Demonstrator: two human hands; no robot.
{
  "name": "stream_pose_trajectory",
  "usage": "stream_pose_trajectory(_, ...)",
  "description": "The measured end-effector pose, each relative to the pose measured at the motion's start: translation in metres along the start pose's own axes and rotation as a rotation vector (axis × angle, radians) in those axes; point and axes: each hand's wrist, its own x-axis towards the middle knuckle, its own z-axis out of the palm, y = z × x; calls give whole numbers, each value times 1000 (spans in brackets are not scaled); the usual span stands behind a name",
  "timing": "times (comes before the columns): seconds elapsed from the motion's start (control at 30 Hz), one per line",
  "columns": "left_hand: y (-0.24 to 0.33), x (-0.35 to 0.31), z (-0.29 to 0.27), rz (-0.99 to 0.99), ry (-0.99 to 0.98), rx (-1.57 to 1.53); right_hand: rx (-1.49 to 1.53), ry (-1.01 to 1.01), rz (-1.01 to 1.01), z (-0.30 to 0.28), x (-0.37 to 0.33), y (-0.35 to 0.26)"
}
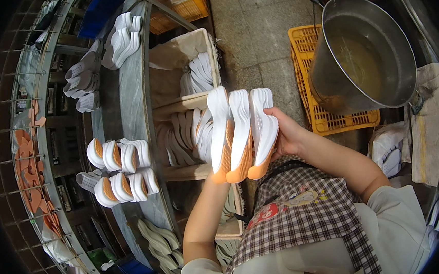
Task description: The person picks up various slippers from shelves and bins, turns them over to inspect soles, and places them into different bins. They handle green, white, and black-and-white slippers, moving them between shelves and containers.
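Note:
Three thick white shoe soles [236, 123] with orange undersides at their lower ends are held up side by side in front of me. My right hand [286, 133] grips the group from the right, its thumb laid over the edge of the rightmost sole. My left forearm rises behind the lower ends of these soles, and they hide my left hand and its fingers. To the left, two short rows of similar white-and-orange soles [120, 155] stand on a grey work ledge [138, 94].
Cloth-lined crates [218, 59] packed with white soles stand right of the ledge. More soles [123, 42] sit on its far end. A wire rack [35, 122] holding orange pieces [30, 168] runs along the left. Far right, a large metal pot [334, 58] of liquid stands on a yellow crate [334, 126].

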Motion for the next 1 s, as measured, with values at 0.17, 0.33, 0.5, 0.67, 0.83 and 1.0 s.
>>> stream_pose_trajectory(0.17,-10,0,4,27,-325,-141,26,145,62,-7,6,9)
stream_pose_trajectory(0.33,-9,-2,12,51,-421,-148,27,143,104,-11,12,14)
stream_pose_trajectory(0.5,-12,-12,10,42,-195,2,-11,152,93,-14,20,21)
stream_pose_trajectory(0.67,-9,-15,6,37,148,271,-123,41,-316,1,21,30)
stream_pose_trajectory(0.83,13,-9,6,86,134,306,-213,-32,-615,25,0,31)
stream_pose_trajectory(1.0,25,-8,16,119,136,336,-417,30,-706,37,-9,24)
